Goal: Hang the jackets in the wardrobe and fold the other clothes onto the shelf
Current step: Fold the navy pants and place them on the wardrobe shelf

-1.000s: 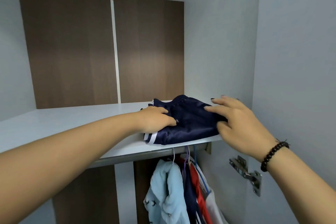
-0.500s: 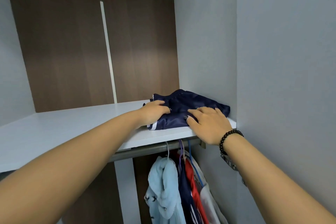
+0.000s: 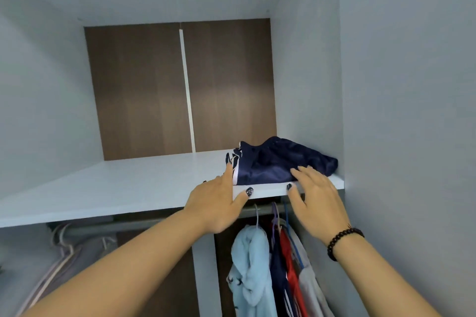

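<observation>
Shorts (image 3: 278, 162), navy and folded, sit on the white shelf (image 3: 123, 188) by its right wall. Left hand (image 3: 219, 201) and right hand (image 3: 316, 195) lie flat with straight fingers, grasping nothing; nudge the stack gently back from the edge, keeping folds square.

There is one camera — on the person's head. It looks forward and a bit up into the wardrobe, close to the white shelf (image 3: 128, 188), with the hanging clothes (image 3: 253, 265) low down in view.
</observation>
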Demonstrator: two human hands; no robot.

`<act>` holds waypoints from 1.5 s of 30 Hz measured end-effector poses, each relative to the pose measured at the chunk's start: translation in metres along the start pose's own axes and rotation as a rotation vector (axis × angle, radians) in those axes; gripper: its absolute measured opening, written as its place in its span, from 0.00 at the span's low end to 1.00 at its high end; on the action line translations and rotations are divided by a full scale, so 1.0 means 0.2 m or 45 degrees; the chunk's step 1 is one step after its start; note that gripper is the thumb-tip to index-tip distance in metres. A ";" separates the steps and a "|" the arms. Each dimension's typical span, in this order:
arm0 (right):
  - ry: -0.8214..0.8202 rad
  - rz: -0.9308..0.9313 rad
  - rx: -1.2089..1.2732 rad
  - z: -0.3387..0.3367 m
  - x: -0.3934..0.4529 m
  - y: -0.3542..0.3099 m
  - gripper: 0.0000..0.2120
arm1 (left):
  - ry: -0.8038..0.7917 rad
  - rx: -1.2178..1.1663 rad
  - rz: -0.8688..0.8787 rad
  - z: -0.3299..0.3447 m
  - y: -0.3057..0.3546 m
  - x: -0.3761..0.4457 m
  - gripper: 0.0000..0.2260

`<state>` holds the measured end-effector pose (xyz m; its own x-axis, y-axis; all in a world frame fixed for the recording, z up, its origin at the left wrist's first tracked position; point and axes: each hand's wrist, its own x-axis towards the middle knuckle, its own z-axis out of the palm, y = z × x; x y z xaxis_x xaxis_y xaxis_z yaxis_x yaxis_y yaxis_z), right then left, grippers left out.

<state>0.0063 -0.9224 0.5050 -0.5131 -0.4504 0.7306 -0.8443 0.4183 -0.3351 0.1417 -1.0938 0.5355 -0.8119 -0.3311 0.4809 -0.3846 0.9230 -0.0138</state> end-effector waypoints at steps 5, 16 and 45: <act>-0.126 -0.034 0.022 -0.05 -0.23 -0.06 0.26 | -0.151 0.186 0.041 -0.05 0.05 -0.23 0.33; -0.350 0.156 0.191 -0.38 -0.99 -0.20 0.20 | -0.485 -0.123 0.104 -0.03 0.35 -0.96 0.25; -0.688 1.191 0.007 -2.01 -3.45 0.00 0.24 | -1.159 -1.102 0.330 0.06 2.18 -2.80 0.16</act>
<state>0.4225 -0.2946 0.2407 -0.9541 -0.2429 -0.1751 -0.0818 0.7740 -0.6279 0.4227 -0.5088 0.2495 -0.9578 0.1790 -0.2250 -0.0396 0.6931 0.7198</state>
